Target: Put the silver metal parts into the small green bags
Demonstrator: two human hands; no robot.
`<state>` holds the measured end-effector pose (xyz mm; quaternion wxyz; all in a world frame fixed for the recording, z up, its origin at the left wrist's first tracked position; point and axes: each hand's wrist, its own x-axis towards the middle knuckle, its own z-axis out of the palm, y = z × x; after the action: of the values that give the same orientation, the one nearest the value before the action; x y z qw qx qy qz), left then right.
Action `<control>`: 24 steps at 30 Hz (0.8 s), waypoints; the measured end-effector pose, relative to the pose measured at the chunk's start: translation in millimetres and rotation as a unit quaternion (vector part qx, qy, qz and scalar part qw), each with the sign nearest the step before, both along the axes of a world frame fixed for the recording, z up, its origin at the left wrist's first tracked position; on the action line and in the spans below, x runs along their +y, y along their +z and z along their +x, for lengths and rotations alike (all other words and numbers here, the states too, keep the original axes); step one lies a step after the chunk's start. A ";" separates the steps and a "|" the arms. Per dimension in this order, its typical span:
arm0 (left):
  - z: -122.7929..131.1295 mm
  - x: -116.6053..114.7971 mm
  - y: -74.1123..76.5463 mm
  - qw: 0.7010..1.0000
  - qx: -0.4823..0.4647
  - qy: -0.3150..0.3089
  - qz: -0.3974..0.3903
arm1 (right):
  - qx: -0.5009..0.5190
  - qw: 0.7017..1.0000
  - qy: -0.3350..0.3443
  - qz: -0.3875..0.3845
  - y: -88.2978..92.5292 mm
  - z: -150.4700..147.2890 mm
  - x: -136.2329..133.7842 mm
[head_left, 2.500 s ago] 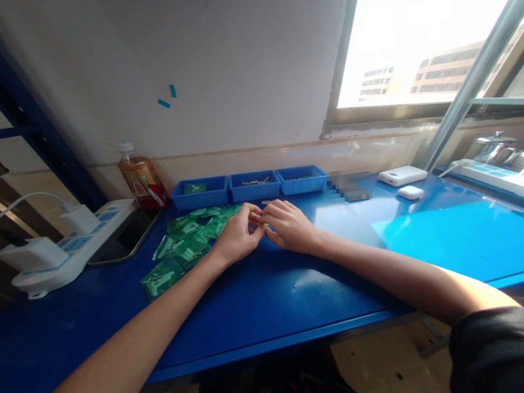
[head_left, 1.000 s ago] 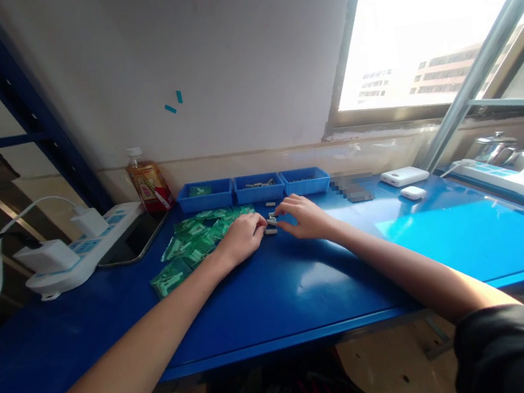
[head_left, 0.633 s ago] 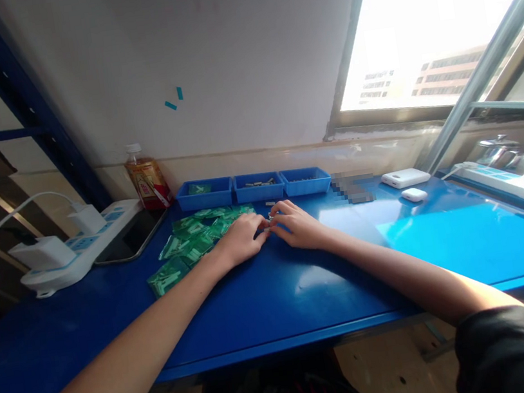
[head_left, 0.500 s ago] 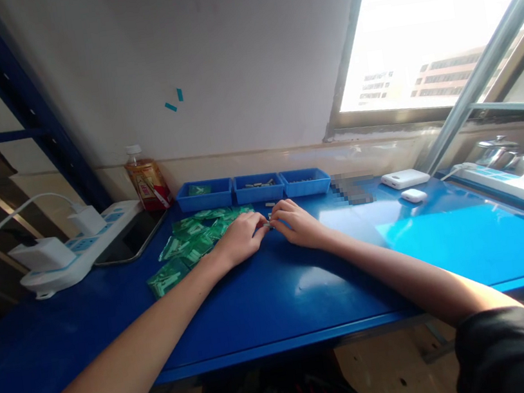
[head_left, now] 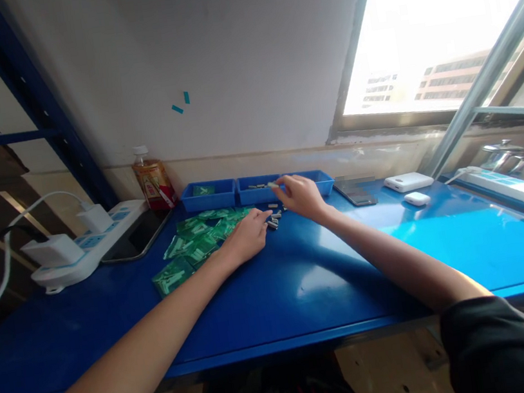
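By blue trays (head_left: 209, 202), right hand (head_left: 301, 195) pinches a small piece (head_left: 272, 184); left hand (head_left: 250, 234), grip unclear; bottle label (head_left: 155, 185) illegible.

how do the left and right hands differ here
The left hand sits beside loose little pieces on the blue table; the right hand is nearer the blue trays. The right hand pinches a small pale piece; whether the left hand grips anything is unclear. Both are bare.
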<state>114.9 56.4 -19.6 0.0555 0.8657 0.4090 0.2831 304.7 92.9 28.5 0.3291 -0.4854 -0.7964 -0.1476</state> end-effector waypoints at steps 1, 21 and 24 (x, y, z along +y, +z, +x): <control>0.2 1.2 -1.3 1.000 0.017 -0.004 -0.004 | 0.012 0.999 -0.045 -0.022 8.2 -0.7 9.6; 0.8 -16.4 18.9 0.988 -0.107 0.002 -0.113 | -0.044 0.989 0.141 -0.020 -34.3 -0.4 -53.5; 0.3 -16.8 16.9 0.982 -0.150 -0.010 -0.116 | 0.001 0.992 0.122 -0.030 -36.2 -1.4 -55.1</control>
<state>115.2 39.6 -2.6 0.2193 0.8051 0.4172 0.3602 303.2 37.8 -7.6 0.3304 -0.3947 -0.8534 -0.0816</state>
